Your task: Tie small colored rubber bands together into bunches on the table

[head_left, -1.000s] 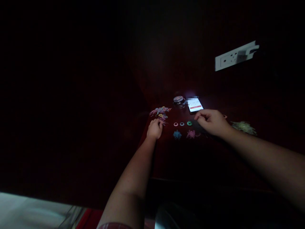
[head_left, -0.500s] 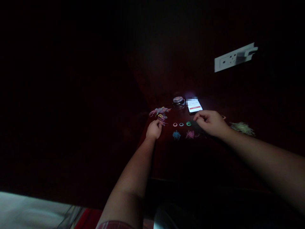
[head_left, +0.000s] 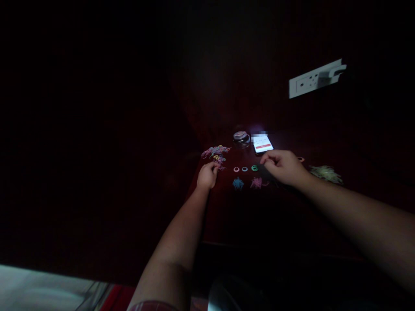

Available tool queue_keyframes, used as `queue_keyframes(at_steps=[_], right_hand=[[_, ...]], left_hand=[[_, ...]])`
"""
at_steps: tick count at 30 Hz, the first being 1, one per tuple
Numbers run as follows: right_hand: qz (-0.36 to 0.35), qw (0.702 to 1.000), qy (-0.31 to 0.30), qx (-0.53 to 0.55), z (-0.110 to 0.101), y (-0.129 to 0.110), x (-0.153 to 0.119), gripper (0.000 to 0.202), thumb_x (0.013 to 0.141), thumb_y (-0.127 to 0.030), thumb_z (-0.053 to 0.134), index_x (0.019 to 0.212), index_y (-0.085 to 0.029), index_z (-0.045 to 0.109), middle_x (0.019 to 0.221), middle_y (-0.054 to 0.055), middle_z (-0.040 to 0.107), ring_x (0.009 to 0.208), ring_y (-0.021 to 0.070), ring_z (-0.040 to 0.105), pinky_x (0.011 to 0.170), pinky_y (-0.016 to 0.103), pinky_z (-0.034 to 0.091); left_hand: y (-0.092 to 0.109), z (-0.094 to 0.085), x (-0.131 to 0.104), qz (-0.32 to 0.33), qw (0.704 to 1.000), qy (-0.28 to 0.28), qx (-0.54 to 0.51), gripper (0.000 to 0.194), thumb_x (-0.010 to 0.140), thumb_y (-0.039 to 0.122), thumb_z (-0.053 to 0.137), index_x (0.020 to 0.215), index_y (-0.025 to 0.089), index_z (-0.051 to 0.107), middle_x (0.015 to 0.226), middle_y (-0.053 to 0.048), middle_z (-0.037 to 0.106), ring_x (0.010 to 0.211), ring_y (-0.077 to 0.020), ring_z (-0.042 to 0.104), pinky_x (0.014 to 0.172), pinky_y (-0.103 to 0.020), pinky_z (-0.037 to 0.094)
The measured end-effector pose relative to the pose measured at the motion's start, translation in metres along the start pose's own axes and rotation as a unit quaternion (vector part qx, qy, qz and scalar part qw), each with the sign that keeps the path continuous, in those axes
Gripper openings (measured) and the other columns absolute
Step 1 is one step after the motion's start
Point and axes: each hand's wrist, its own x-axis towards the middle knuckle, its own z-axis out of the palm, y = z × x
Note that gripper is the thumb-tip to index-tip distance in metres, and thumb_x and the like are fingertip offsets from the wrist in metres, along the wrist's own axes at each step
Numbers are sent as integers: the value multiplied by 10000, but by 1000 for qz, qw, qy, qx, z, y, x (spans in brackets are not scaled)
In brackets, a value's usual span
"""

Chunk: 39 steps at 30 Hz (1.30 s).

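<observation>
My left hand (head_left: 207,175) is closed in a pinch at the near edge of a mixed pile of small coloured elastic bands (head_left: 216,151). Whatever lies between its fingertips is too small to make out. My right hand (head_left: 285,167) hovers with thumb and fingers together, just right of a green ring (head_left: 254,168); what it pinches, if anything, is hidden. Left of the green ring lie a blue ring (head_left: 244,169) and a pink ring (head_left: 236,169). Nearer me are a blue pile of bands (head_left: 238,183) and a pink pile of bands (head_left: 256,183).
A lit phone (head_left: 263,143) lies behind my right hand, beside a round lidded jar (head_left: 241,139). Pale yellowish bands (head_left: 326,173) are heaped to the right, near an orange ring (head_left: 301,160). A socket strip (head_left: 316,78) with a plug is on the dark wall.
The view has shifted slightly, so everything sits a little further left. Both hands keep nearly the same pinched poses beside the same things.
</observation>
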Motion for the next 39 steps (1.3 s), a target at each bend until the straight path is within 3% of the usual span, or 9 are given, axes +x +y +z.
queue_keyframes(at_steps=[14,20,26,32,39], right_hand=[[-5,1000,5,-20,-2,-3,0,213,729,-237,479,718,-147,672,518,-9,522,477,119,449,474,238,315],[-4,1000,3,-20,-1,-2,0,197,723,-213,483,709,-154,671,514,-15,525,468,110,439,475,233,317],[-5,1000,5,-12,-2,-3,0,197,724,-223,485,708,-153,669,504,-15,515,456,108,430,458,231,304],[-9,1000,7,-20,-2,-1,0,202,731,-230,478,705,-156,664,522,-4,536,479,121,458,473,236,327],[-6,1000,-16,-11,2,5,2,186,744,-223,476,727,-163,652,584,3,577,515,124,473,491,237,343]], left_hand=[[0,2,2,4,997,-30,77,210,851,241,585,1001,252,732,1070,-45,660,1027,-209,565,993,-356,432],[-1,2,3,-4,998,-20,66,166,851,321,610,913,236,739,1022,-52,682,994,-207,586,967,-358,448],[-2,4,5,-10,998,-16,58,136,851,297,609,858,209,712,998,-64,685,960,-210,597,942,-361,457],[3,2,3,-14,998,18,53,174,921,264,482,888,185,633,961,-83,659,937,-217,586,916,-369,458],[17,-7,-1,60,994,95,-3,127,916,222,466,878,186,581,902,-68,655,887,-204,590,862,-339,461]])
